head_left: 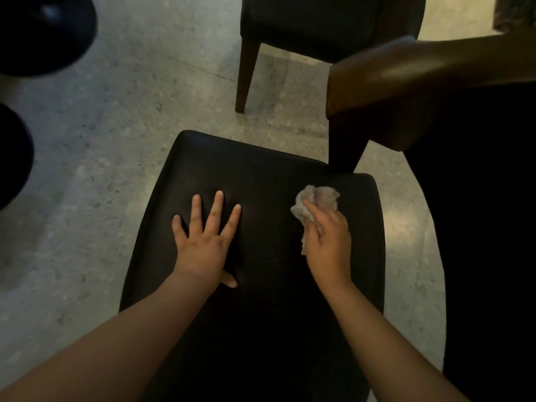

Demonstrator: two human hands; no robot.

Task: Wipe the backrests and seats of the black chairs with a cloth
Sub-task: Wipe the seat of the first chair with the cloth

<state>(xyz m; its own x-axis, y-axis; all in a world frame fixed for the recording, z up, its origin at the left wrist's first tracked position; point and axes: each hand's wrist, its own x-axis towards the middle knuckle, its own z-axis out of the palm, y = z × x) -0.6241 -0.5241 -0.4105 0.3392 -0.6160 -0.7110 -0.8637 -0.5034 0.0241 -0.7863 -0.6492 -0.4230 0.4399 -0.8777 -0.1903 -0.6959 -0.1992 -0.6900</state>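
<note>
– Fingers [216,207] on the left hand [203,242] are spread wide and lie flat on the black seat [261,175].
– And the right hand [327,242]?
– Its fingers are bent round the cloth [316,203]. They press it on the seat, near the far right corner.
– What is past that?
– Another black chair [304,18], on the grey floor [116,126].

We count black chairs: 2, near chair [261,175], far chair [304,21]. Cloth [316,201]: 1. Hands: 2, left hand [203,242], right hand [327,242]. Round black shapes: 2, upper shape [43,30], lower shape [11,155]. Brown wooden piece [406,82]: 1.
</note>
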